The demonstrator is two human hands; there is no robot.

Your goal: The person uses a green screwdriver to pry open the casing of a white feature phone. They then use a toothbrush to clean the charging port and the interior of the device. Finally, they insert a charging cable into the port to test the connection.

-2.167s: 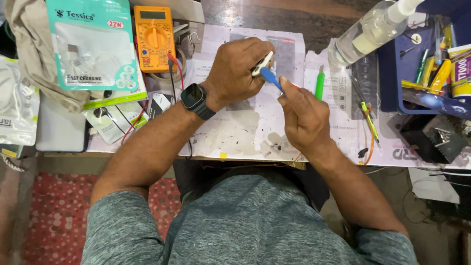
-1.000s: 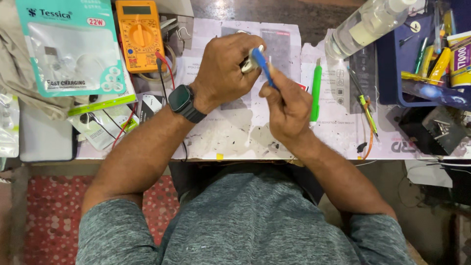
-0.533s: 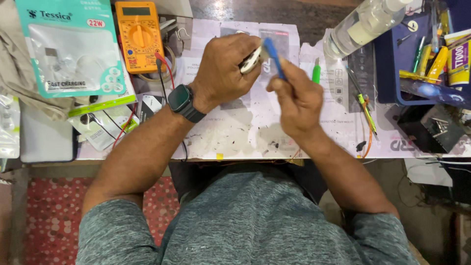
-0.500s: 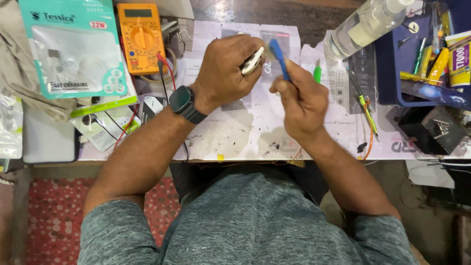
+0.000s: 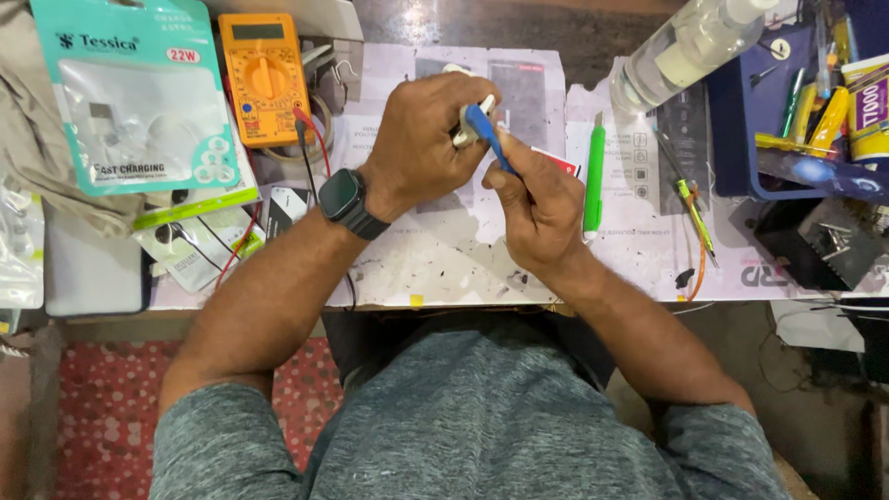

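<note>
My left hand [image 5: 421,139], with a dark watch [image 5: 347,202] on its wrist, grips a small white plug-like part [image 5: 470,118] above the workbench. My right hand [image 5: 542,208] holds a blue-handled tool [image 5: 488,137] with its tip against that white part. Most of the white part is hidden inside my left fingers. Both hands meet over the paper-covered middle of the bench [image 5: 435,268].
An orange multimeter [image 5: 264,79] with red and black leads and a teal charger package [image 5: 139,102] lie at the left. A green pen [image 5: 594,181] lies right of my hands. A clear bottle [image 5: 685,46], a blue tray of tools [image 5: 787,120] and a screwdriver [image 5: 690,199] are at the right.
My right hand drew the blue tool slightly away from the white part, then brought it back against it. My left hand kept its grip throughout.
</note>
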